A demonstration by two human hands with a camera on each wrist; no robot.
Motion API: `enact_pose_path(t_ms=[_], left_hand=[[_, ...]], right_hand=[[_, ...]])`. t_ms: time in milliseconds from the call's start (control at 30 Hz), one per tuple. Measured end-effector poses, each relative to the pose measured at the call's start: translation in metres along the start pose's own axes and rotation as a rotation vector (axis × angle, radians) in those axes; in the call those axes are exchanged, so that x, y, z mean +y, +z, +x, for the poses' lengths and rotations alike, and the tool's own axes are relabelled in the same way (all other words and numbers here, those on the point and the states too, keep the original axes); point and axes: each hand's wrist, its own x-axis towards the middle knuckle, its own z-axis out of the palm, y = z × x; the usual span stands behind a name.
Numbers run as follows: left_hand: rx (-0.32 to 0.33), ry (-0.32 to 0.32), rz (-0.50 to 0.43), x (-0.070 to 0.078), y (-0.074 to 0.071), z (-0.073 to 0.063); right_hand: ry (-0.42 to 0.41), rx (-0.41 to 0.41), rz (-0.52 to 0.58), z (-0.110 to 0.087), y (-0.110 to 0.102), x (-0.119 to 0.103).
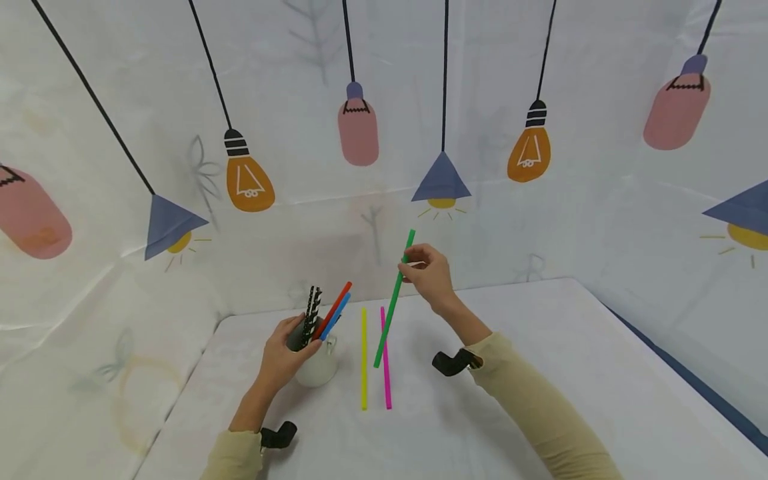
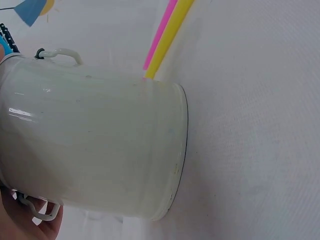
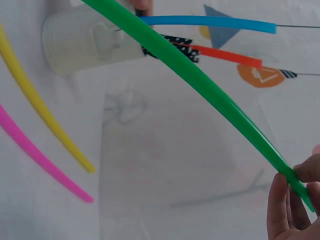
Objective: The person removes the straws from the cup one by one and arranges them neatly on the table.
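Note:
My right hand (image 1: pixel 429 273) pinches a long green straw (image 1: pixel 394 301) near its upper end, thumb against fingers. The straw hangs tilted above the table, its lower end overlapping a pink straw (image 1: pixel 388 387) in the head view. Beside that lies a yellow straw (image 1: pixel 363 360), roughly parallel. My left hand (image 1: pixel 282 357) grips a white enamel canister (image 2: pixel 100 135) around its rim; the canister has small side handles (image 2: pixel 62 53). From its mouth stick out a red straw (image 3: pixel 230 56), a blue straw (image 3: pixel 215 22) and several black-and-white patterned straws (image 1: pixel 310 313).
A white-covered table (image 1: pixel 540 347) carries everything, its back edge against a white sheet (image 1: pixel 300 253) printed with hanging lamps and bulbs. Black wrist mounts (image 1: pixel 454 363) stick out from both sleeves. A dark blue strip (image 1: pixel 690 383) runs past the table's right edge.

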Motion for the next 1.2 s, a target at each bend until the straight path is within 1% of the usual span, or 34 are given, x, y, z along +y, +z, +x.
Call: enact_pose_path(t_ms=[200, 300, 433, 633, 733, 867, 1067, 1200], left_hand=[[-0.006, 0.005, 0.001, 0.001, 0.001, 0.002], [-0.007, 0.012, 0.006, 0.001, 0.001, 0.003], [-0.007, 0.013, 0.023, 0.000, 0.002, 0.003], [-0.003, 0.004, 0.018, -0.001, 0.001, 0.000], [-0.002, 0.014, 0.016, -0.001, 0.001, -0.001], [0.001, 0.018, 0.015, 0.001, 0.001, -0.001], [0.001, 0.008, 0.015, 0.002, 0.000, 0.000], [0.000, 0.015, 0.014, 0.001, 0.000, -0.001]], right_hand=[[0.123, -0.034, -0.108, -0.003, -0.007, 0.038], [0.170, -0.058, -0.146, -0.006, -0.010, 0.055], [0.221, -0.077, -0.170, -0.011, -0.011, 0.074], [0.301, -0.074, -0.210, -0.018, -0.011, 0.101], [0.330, -0.069, -0.228, -0.022, -0.011, 0.113], [0.355, -0.052, -0.255, -0.025, -0.010, 0.123], [0.388, -0.043, -0.296, -0.028, -0.004, 0.129], [0.409, -0.046, -0.330, -0.029, 0.001, 0.132]])
